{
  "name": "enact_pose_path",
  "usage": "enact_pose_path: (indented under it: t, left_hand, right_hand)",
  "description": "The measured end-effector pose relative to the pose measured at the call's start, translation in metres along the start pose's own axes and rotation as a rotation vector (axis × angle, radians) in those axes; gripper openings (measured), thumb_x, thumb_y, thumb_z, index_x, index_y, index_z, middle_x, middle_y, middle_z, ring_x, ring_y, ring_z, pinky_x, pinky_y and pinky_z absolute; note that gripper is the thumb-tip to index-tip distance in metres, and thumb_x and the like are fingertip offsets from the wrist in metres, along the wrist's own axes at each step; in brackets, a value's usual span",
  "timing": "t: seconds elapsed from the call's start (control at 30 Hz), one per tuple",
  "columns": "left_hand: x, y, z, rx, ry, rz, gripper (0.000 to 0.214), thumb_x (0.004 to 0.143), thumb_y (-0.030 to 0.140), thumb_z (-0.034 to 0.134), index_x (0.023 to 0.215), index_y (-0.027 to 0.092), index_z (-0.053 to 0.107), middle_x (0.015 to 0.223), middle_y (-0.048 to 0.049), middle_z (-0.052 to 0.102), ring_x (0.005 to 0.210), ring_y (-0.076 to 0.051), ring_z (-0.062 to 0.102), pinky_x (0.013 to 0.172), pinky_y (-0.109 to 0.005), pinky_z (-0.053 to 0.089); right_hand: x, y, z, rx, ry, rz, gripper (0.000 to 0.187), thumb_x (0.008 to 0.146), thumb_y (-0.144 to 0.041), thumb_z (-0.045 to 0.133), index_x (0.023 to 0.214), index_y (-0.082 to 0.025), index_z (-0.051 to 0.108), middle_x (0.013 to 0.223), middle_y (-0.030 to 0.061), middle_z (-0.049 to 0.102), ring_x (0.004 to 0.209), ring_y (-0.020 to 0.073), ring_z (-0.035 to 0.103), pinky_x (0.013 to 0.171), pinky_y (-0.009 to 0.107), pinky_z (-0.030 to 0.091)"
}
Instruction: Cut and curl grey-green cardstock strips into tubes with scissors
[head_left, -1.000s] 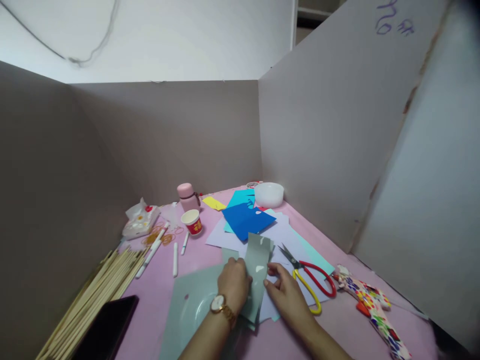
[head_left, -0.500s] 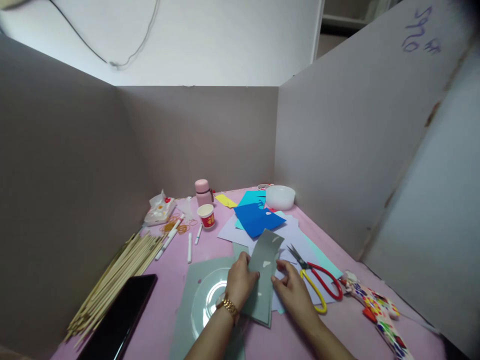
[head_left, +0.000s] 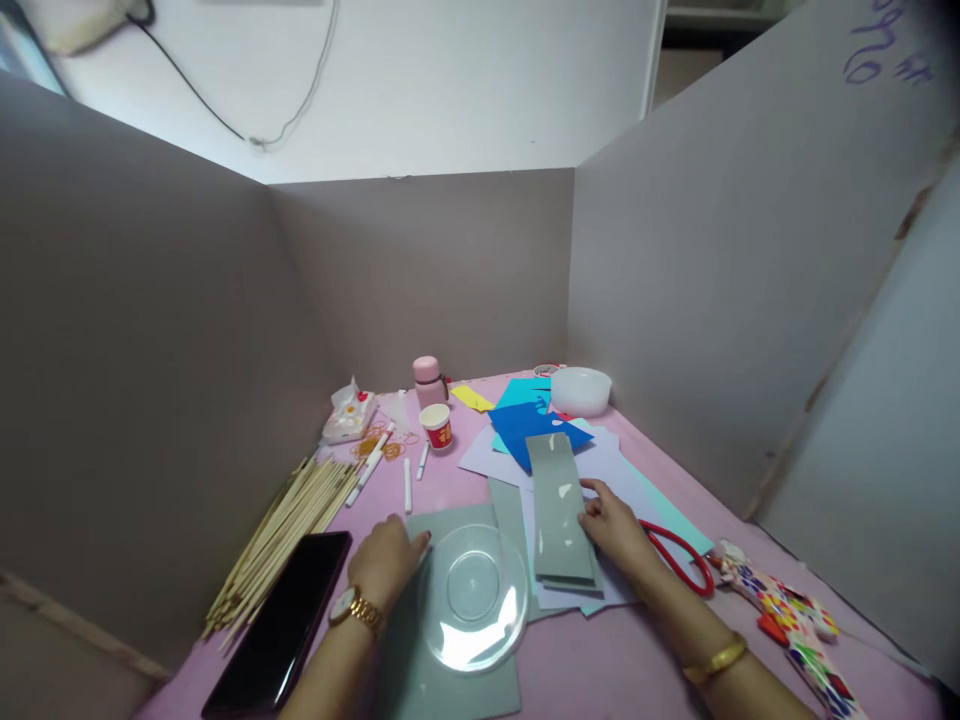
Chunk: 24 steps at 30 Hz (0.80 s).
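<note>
My left hand (head_left: 386, 562) rests on the left part of a grey sheet (head_left: 427, 660), its fingertips at the rim of a clear plastic plate (head_left: 474, 596) lying on that sheet. The fingers are loosely curled and hold nothing I can see. My right hand (head_left: 615, 525) lies on pale paper beside a folded grey strip (head_left: 559, 510), thumb and fingers touching its right edge. The strip lies flat on a stack of lilac paper (head_left: 600, 462). Red-handled scissors (head_left: 679, 558) are partly hidden behind my right hand.
A dark phone (head_left: 281, 632) and a bundle of wooden sticks (head_left: 289, 525) lie at the left. Blue paper (head_left: 529, 425), a white bowl (head_left: 580, 390), a paper cup (head_left: 437, 427), a pink bottle (head_left: 428, 379), pens (head_left: 407, 484) and a patterned glue gun (head_left: 795, 625) lie around. Grey partition walls enclose the pink table (head_left: 600, 665).
The grey strip, held up between both hands, now lies flat on the paper. My left hand has let go and moved left to the plate's rim. The view shifted left.
</note>
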<state>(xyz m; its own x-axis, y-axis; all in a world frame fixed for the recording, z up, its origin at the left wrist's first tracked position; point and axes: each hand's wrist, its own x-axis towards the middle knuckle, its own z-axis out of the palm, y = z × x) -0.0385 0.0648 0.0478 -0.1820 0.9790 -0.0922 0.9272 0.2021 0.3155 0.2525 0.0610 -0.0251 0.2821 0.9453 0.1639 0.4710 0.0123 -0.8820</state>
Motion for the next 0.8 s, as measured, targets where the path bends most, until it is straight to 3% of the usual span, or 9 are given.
enact_pose_path:
  t: [0.13,0.2,0.27,0.33,0.43,0.5,0.6,0.67,0.8]
  left_hand:
    - [-0.002,-0.011,0.011,0.155,-0.008,-0.047,0.036,0.082,0.045,0.055,0.101,0.015,0.059,0.107,-0.0076,0.062,0.096,-0.022,0.059,0.084,-0.044,0.046]
    - [-0.003,-0.01,0.018,0.17,-0.008,-0.05,0.037,0.082,0.046,0.054,0.101,0.015,0.059,0.106,-0.0076,0.062,0.096,-0.022,0.059,0.083,-0.043,0.046]
    - [-0.001,-0.009,0.021,0.162,-0.012,-0.055,0.036,0.082,0.046,0.054,0.101,0.015,0.059,0.106,-0.0076,0.062,0.095,-0.021,0.059,0.081,-0.042,0.047]
    - [0.001,-0.011,0.022,0.138,-0.013,-0.063,0.036,0.082,0.046,0.054,0.101,0.015,0.059,0.106,-0.0076,0.062,0.095,-0.021,0.059,0.081,-0.042,0.047]
    - [0.006,-0.016,0.023,0.064,0.002,-0.073,0.035,0.081,0.044,0.056,0.1,0.015,0.059,0.105,-0.0073,0.062,0.094,-0.022,0.059,0.081,-0.043,0.047]
    - [0.008,-0.022,0.026,-0.025,0.023,-0.07,0.031,0.081,0.042,0.058,0.097,0.015,0.059,0.101,-0.006,0.062,0.09,-0.02,0.059,0.079,-0.042,0.047]
    - [0.011,-0.032,0.034,-0.248,0.062,-0.031,0.023,0.082,0.038,0.056,0.086,0.016,0.057,0.081,-0.0005,0.06,0.072,-0.015,0.058,0.069,-0.035,0.046]
    - [0.011,-0.038,0.039,-0.44,0.088,0.001,0.023,0.083,0.039,0.052,0.075,0.018,0.052,0.063,0.005,0.052,0.059,-0.012,0.053,0.059,-0.029,0.043]
    - [0.006,-0.039,0.044,-0.807,0.127,0.053,0.033,0.071,0.055,0.051,0.067,0.023,0.042,0.05,0.0106,0.039,0.047,-0.012,0.046,0.047,-0.025,0.034]
  right_hand:
    - [0.006,0.001,0.003,-0.175,-0.038,-0.07,0.041,0.069,-0.007,0.045,0.108,-0.015,0.056,0.06,-0.004,0.052,0.062,0.0184,0.055,0.06,0.028,0.04]
    - [0.002,-0.004,0.003,-0.266,-0.021,-0.101,0.042,0.071,-0.007,0.045,0.112,-0.012,0.054,0.082,0.0052,0.058,0.08,0.0225,0.058,0.071,0.032,0.042]
    - [-0.006,-0.014,0.002,-0.346,-0.002,-0.125,0.045,0.076,-0.008,0.043,0.12,-0.008,0.048,0.107,0.0156,0.054,0.097,0.0274,0.055,0.08,0.036,0.04]
    - [-0.017,-0.03,0.006,-0.398,-0.035,-0.169,0.043,0.082,-0.013,0.041,0.124,-0.009,0.046,0.119,0.0183,0.048,0.105,0.0283,0.052,0.083,0.036,0.04]
    - [-0.035,-0.057,0.023,-0.441,-0.211,-0.256,0.029,0.082,-0.026,0.052,0.109,-0.017,0.059,0.106,0.0113,0.06,0.101,0.0269,0.056,0.081,0.033,0.042]
    - [-0.043,-0.071,0.04,-0.481,-0.283,-0.251,0.027,0.074,-0.032,0.062,0.095,-0.014,0.064,0.099,0.0143,0.063,0.095,0.0319,0.058,0.076,0.037,0.043]
    - [-0.045,-0.079,0.059,-0.513,-0.307,-0.203,0.033,0.067,-0.03,0.068,0.093,-0.01,0.063,0.102,0.0187,0.061,0.094,0.0358,0.058,0.072,0.04,0.043]
    - [-0.042,-0.079,0.064,-0.502,-0.317,-0.169,0.03,0.066,-0.028,0.068,0.09,-0.011,0.062,0.098,0.0166,0.063,0.089,0.0334,0.06,0.07,0.038,0.042]
    - [-0.035,-0.075,0.065,-0.43,-0.342,-0.127,0.036,0.065,-0.021,0.066,0.1,-0.012,0.059,0.098,0.014,0.064,0.088,0.0293,0.061,0.073,0.035,0.041]
